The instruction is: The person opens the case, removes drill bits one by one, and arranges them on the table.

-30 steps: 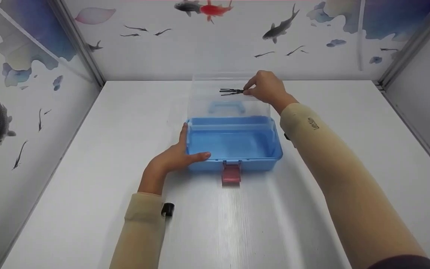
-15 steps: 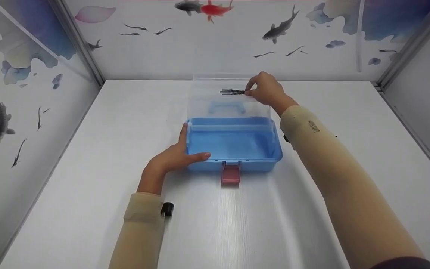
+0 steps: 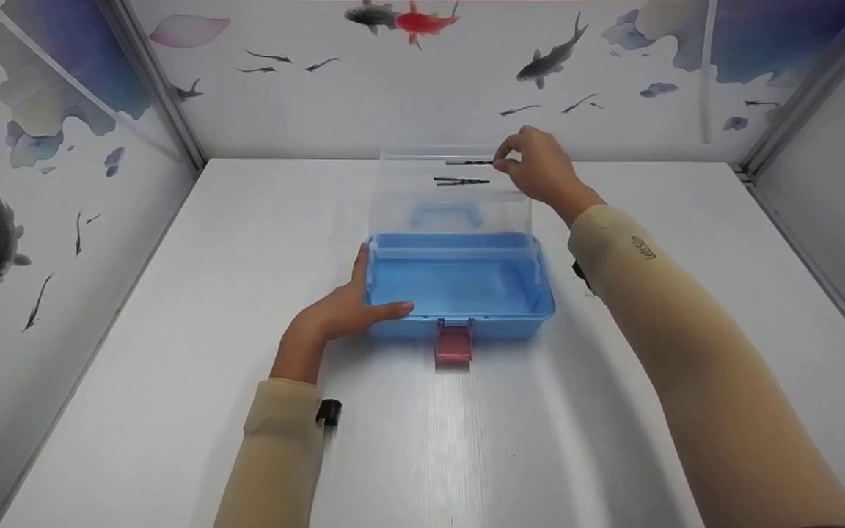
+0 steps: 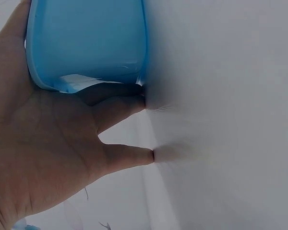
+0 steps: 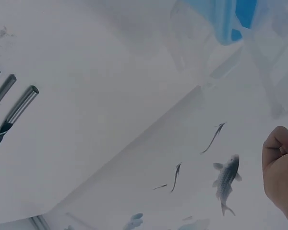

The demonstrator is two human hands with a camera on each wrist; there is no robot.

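Blue box (image 3: 496,329) stands upright on the white table (image 3: 180,293), its bare blue floor visible through the top. The clear lid (image 3: 402,176) is raised at the rear edge, with a blue handle (image 3: 448,208) showing at it, and a red latch (image 3: 453,346) projects from the front wall. My left hand (image 3: 334,312) is set wide at the box's left end, fingers straight and spread along the outside wall, thumb laid over the front rim. My right hand (image 3: 536,165) is narrow: thumb and fingertips pinch the end of one drill bit (image 3: 469,163), held beyond the box in line with the lid. Two further bits (image 3: 461,181) lie close together just in front of it as I view it; whether they rest on the tabletop or against the lid I cannot tell. The right wrist view records bright shank ends, with dark spiral fluting on the nearest. The tabletop is pale, with a streak of glare in front of the latch. White walls (image 3: 276,117) enclose it on three sides, printed with grey fish, one red fish (image 3: 424,22) and blue-violet washes; grey metal posts (image 3: 796,92) close the rear corners.
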